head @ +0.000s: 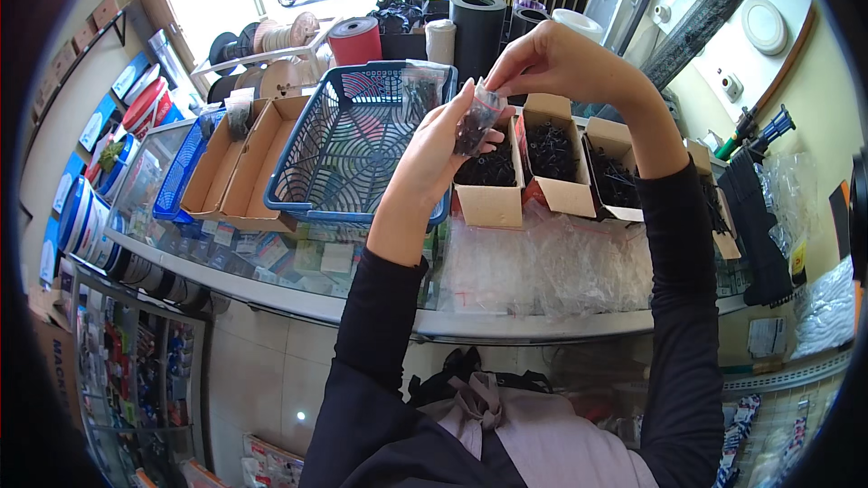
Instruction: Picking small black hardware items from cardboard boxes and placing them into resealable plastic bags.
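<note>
My left hand [434,142] holds a small clear zip bag [479,123] with black screws inside, above the near edge of the blue plastic basket and the first screw box. The fingers of my right hand [536,61] pinch the top of that bag near its red seal line. Below and to the right, open cardboard boxes [553,156] hold loose black screws. Another filled zip bag [422,91] lies at the far right corner of the blue plastic basket [359,217]. Flat clear plastic bags [542,264] are spread on the glass counter in front of the boxes.
Two long cardboard trays [261,183] stand left of the basket, with a filled bag [239,112] at one's far end. A smaller blue basket [178,183] is farther left. Rolls of sheet material [478,30] and cable spools [288,34] stand behind. The counter's metal edge [475,325] runs before me.
</note>
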The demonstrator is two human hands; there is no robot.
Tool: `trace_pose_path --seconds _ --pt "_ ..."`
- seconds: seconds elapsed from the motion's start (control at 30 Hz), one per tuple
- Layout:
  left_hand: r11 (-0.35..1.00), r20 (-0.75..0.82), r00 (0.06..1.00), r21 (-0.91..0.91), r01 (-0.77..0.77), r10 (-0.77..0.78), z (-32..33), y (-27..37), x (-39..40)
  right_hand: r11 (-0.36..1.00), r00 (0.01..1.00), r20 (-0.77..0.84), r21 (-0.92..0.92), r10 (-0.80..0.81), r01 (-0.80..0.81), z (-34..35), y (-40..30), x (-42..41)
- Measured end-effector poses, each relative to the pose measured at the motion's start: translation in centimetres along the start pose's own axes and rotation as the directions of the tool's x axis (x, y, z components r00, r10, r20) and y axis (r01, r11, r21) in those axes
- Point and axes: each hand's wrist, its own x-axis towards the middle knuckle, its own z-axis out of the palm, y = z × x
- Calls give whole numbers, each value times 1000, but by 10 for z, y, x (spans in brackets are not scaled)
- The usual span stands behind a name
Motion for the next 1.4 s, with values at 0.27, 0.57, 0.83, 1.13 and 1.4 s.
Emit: trace_pose_path --seconds 0.27,0.57,0.83,1.13,1.4 --pt "998 55 998 -62 -2 5 2 -2 1 987 993 -83 144 80 -68 8 -3 -4" --pt "985 112 991 -165 -50 69 5 0 -2 997 990 -113 19 81 -79 0 -22 -21" --pt "995 302 953 -99 0 30 28 6 -16 992 934 -336 58 125 -112 4 -49 -48" --pt "971 277 959 240 -10 -58 49 6 -50 990 899 -434 -90 56 -106 12 -70 -77" --pt "920 126 991 382 -89 44 66 -8 -69 990 867 -492 -67 76 -125 30 -89 -101"
